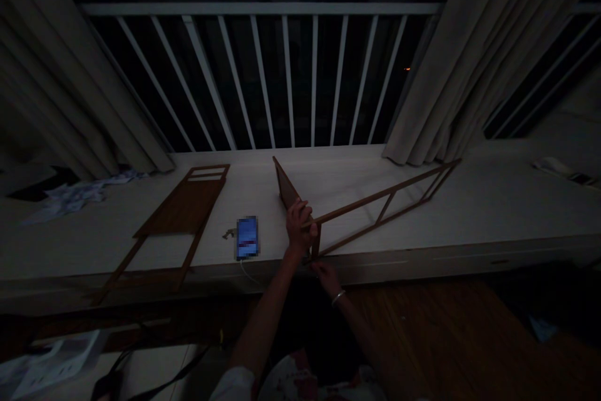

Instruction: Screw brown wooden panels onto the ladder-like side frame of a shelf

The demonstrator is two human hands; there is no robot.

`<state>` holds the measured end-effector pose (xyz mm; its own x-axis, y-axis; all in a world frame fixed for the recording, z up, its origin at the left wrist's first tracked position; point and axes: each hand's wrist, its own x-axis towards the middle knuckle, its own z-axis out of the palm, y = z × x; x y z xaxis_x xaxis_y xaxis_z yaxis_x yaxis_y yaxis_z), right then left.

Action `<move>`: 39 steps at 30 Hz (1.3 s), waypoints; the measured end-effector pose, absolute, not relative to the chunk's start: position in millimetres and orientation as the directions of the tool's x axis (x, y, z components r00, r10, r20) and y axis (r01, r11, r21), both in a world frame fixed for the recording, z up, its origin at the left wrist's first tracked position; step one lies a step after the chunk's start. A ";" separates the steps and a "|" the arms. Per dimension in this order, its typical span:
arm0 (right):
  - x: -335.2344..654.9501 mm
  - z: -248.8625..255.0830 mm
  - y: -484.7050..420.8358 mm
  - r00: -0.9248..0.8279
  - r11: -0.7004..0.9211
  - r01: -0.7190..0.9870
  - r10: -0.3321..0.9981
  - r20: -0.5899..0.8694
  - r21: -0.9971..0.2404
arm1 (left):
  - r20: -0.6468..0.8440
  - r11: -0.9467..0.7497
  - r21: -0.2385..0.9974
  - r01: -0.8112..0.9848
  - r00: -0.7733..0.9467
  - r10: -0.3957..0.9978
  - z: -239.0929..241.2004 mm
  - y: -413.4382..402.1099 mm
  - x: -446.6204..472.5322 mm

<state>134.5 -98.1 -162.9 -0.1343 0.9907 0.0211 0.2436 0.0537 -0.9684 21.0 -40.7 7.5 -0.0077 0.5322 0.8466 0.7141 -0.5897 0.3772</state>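
A brown wooden frame with crossbars point(360, 203), which looks like part of a folding chair, lies slanting on the white ledge, its far end to the right. A flat wooden panel point(287, 185) stands tilted at its near left end. My left hand point(300, 226) is wrapped around the corner where the panel and the frame come together. Just below, my right hand point(325, 273), with a bracelet at the wrist, has its fingers pinched at the frame's lower corner. What they hold is too dark and small to make out.
A similar wooden folding chair point(183, 207) lies flat on the left, its legs overhanging the ledge point(357, 166). A lit phone point(247, 237) with a cable and small metal pieces point(229, 234) lie between. Curtains point(436, 63) and a white railing point(263, 9) stand behind.
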 end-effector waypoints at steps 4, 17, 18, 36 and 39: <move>127.5 -161.8 -105.1 -0.049 0.038 0.233 0.998 0.027 -0.972 | 0.847 -0.602 0.386 0.699 -0.009 0.532 6.9 -41.0 20.6; 115.0 -150.4 -113.4 0.090 -0.013 0.162 0.996 0.002 -0.987 | 0.844 -0.583 0.348 0.734 0.025 0.535 5.2 -38.7 18.4; 114.0 -150.1 -114.0 0.099 -0.018 0.158 0.995 -0.002 -0.987 | 0.846 -0.583 0.345 0.736 0.026 0.533 5.0 -38.7 18.2; 107.4 -153.9 -101.4 0.156 -0.130 0.080 0.981 -0.117 -0.988 | 0.849 -0.601 0.387 0.699 -0.015 0.528 3.6 -37.3 25.1; 110.4 -153.6 -102.2 0.113 -0.099 0.068 0.989 -0.091 -0.993 | 0.852 -0.600 0.380 0.704 -0.014 0.523 2.2 -36.5 25.1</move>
<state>110.4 -102.2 -153.6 0.1128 0.9895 -0.0907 0.0682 -0.0988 -0.9928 25.1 -36.5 2.2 -0.0138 0.5233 0.8520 0.7039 -0.6001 0.3800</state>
